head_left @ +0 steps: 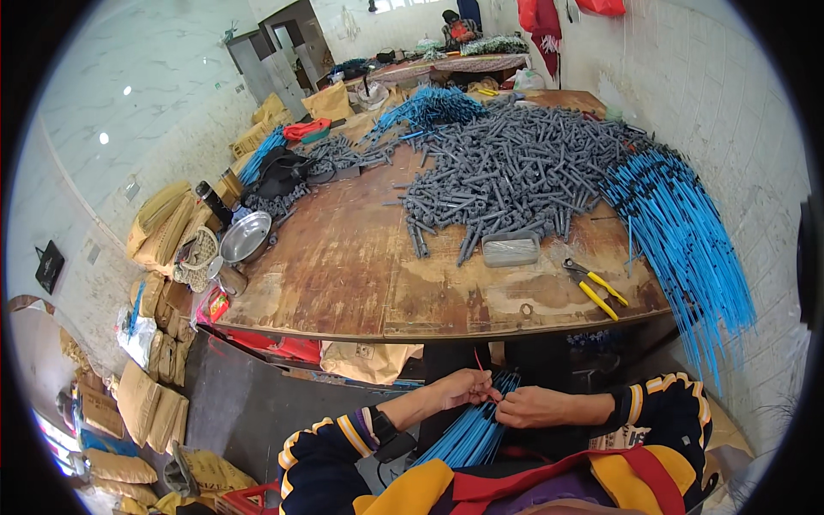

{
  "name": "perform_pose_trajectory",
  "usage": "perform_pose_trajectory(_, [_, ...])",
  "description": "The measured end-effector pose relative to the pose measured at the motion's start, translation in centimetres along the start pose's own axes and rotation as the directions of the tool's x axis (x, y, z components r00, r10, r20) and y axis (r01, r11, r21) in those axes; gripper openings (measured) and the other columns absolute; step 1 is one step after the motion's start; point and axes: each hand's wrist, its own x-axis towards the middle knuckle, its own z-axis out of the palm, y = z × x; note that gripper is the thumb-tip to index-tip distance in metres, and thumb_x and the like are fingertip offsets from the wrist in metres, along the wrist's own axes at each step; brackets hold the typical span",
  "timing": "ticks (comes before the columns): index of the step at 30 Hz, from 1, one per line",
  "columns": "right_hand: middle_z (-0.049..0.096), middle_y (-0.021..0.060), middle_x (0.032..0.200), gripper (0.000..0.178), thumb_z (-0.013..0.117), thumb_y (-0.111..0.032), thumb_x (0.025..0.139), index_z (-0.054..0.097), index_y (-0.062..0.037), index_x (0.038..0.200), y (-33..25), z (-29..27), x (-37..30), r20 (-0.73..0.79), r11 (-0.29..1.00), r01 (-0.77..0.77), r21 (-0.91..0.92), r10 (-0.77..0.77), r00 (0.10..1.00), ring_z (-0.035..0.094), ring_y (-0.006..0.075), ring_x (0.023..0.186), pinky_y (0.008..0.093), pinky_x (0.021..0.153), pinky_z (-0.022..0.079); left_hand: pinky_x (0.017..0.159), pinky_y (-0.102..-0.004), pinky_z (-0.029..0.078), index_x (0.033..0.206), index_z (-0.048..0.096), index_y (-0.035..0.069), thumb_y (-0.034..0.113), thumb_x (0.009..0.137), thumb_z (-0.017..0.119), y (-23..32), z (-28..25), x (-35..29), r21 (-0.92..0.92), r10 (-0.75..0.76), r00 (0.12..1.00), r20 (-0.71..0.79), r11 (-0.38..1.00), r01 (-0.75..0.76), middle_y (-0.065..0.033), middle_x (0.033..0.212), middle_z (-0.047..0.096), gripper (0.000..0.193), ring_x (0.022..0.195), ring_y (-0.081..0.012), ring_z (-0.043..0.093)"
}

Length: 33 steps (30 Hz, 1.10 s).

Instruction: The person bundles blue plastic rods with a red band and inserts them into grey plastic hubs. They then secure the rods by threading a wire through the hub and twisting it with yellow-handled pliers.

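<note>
Just short of a worn brown wooden desk (343, 292) lies a bundle of slender blue rods (463, 433); the left grip (468, 388) apparently pinches a thin red strip (479, 359), the right grip (532, 407) curls beside it, its hold hidden. Slack in the strip could spill rods below the desk, where grey plastic tubes (524, 163) heap the far half.

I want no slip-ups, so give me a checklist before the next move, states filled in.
1. Left hand and right hand close together: ok.
2. Red strip in left hand: ok, it sticks up above it.
3. Strip tight around bundle: cannot tell, hands hide it.
4. Pliers out of the hands: ok, on the table.
5. Loose blue rods wholly on the table: not ok, ends overhang.
</note>
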Motion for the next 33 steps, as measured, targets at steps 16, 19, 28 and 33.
perform_pose_trajectory(16, [0.063,0.0198,0.116,0.039,0.046,-0.019,0.101,0.052,0.0070,0.131,3.1,0.7,-0.6,0.542,-0.644,-0.069,0.762,0.576,0.612,0.068,0.0250,0.097,0.0309,0.079,0.057,0.073,-0.0278,0.054,0.085,0.050,0.006,0.031,0.106,0.038,-1.1,2.7,-1.9,0.368,0.539,0.818,-0.198,0.815,-0.448,-0.0108,0.091,0.067,0.035,0.080,-0.0154,0.065])
perform_pose_trajectory(19, [0.064,0.0186,0.114,0.036,0.049,-0.017,0.100,0.054,0.0065,0.126,4.4,2.1,-0.5,0.582,-0.665,-0.167,0.728,0.472,0.662,0.068,0.0244,0.097,0.0313,0.080,0.057,0.077,-0.0278,0.053,0.085,0.051,0.007,0.031,0.106,0.037,-2.0,2.4,-1.7,0.196,0.538,0.817,-0.205,0.841,-0.504,-0.0112,0.094,0.067,0.035,0.084,-0.0155,0.065])
perform_pose_trajectory(28, [0.067,0.0140,0.097,0.013,0.059,-0.008,0.088,0.062,-0.0015,0.099,5.9,-2.5,1.6,0.614,0.327,-0.678,0.658,0.287,0.735,0.068,0.0244,0.089,0.0357,0.076,0.054,0.079,-0.0256,0.048,0.088,0.050,0.009,0.035,0.105,0.038,-2.0,1.9,-1.8,-0.275,0.398,0.916,-0.053,0.876,-0.396,-0.0078,0.088,0.065,0.033,0.079,-0.0130,0.059])
perform_pose_trajectory(33, [0.064,0.0136,0.088,0.008,0.060,-0.008,0.080,0.057,-0.0048,0.087,4.6,-1.5,0.3,0.162,0.740,-0.300,0.602,0.255,0.953,0.066,0.0290,0.082,0.0403,0.070,0.051,0.075,-0.0240,0.043,0.085,0.049,0.010,0.032,0.105,0.038,-2.0,2.0,-1.9,-0.050,0.499,0.866,0.004,0.865,-0.499,-0.0039,0.080,0.059,0.033,0.074,-0.0109,0.052])
